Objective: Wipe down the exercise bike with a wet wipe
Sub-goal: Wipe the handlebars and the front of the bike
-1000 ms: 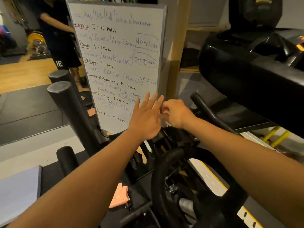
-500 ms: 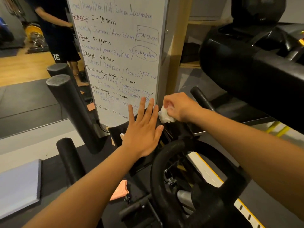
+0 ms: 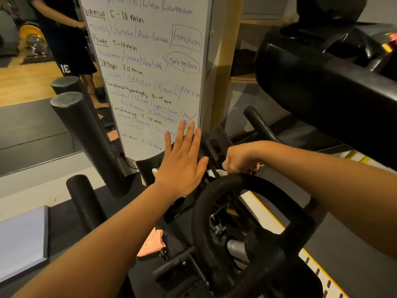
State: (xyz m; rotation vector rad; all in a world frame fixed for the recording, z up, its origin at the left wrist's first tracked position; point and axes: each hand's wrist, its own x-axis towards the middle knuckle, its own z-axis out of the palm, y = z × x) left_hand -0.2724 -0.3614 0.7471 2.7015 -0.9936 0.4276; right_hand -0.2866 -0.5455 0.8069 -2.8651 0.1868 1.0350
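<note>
The whiteboard (image 3: pixel 150 72) ahead of me is handwritten in black and blue: "Warm up 5-10 min", "Power 5-10 min", "Strenght 20 min", "DEADLIFT / Bench", "Conditioning 5-10 min", "Cool down 5-10 min", with "Function" boxed and "Sub system" circled. The smaller blue lines are too faint to read fully.

The exercise bike (image 3: pixel 253 252) sits under my arms, its front toward the whiteboard. Its black handlebar loop (image 3: pixel 204 203) runs lengthwise from near me away toward the board, and one straight bar (image 3: pixel 260 123) angles up and away on the right.

My left hand (image 3: pixel 182 166) lies flat with straight fingers pointing up at the board, on the bike's black panel (image 3: pixel 148 168). My right hand (image 3: pixel 240 160) is clenched round the white wet wipe (image 3: pixel 221 172), bunched at the loop's far edge, only a corner showing.
</note>
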